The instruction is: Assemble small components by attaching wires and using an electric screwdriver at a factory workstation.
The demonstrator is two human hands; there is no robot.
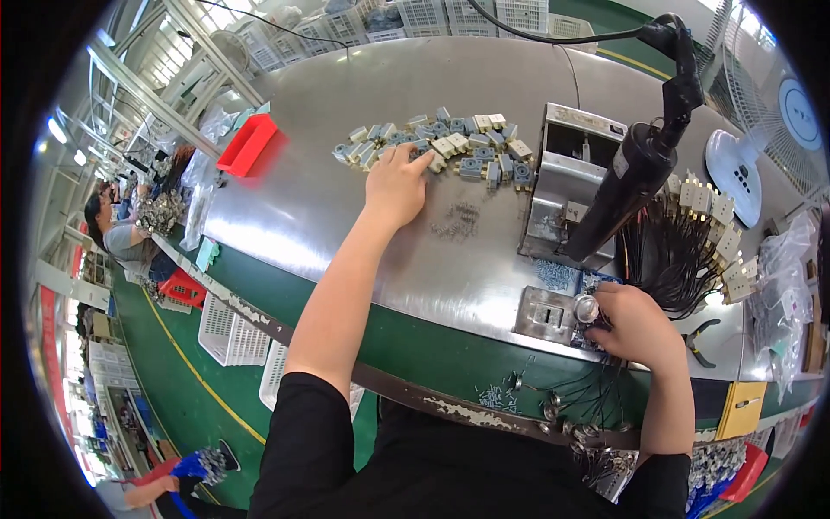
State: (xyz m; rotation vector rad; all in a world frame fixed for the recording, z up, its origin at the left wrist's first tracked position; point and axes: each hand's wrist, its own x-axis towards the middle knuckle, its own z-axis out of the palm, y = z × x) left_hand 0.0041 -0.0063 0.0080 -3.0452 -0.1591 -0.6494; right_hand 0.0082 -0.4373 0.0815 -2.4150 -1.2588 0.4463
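Observation:
My left hand (397,188) reaches to the near edge of a spread of small grey and cream plastic blocks (471,143). Its thumb and fingertips close around a grey plastic block (421,148) there. My right hand (638,322) is curled beside a flat metal fixture (545,313), its fingers on a round metal piece (586,308); the fingertips are partly hidden. Small screws (555,275) lie just behind the fixture. Above them leans a black cylindrical power tool (624,190), in front of a metal housing (562,164). A scatter of tiny metal parts (456,221) lies right of my left forearm.
Black cables with cream blocks (713,212) are bunched at right, near a white fan (735,169). Pliers (702,342) and a yellow pad (741,408) lie near the right edge. Wired round metal parts (562,413) sit at the front ledge. A red bin (248,144) stands far left.

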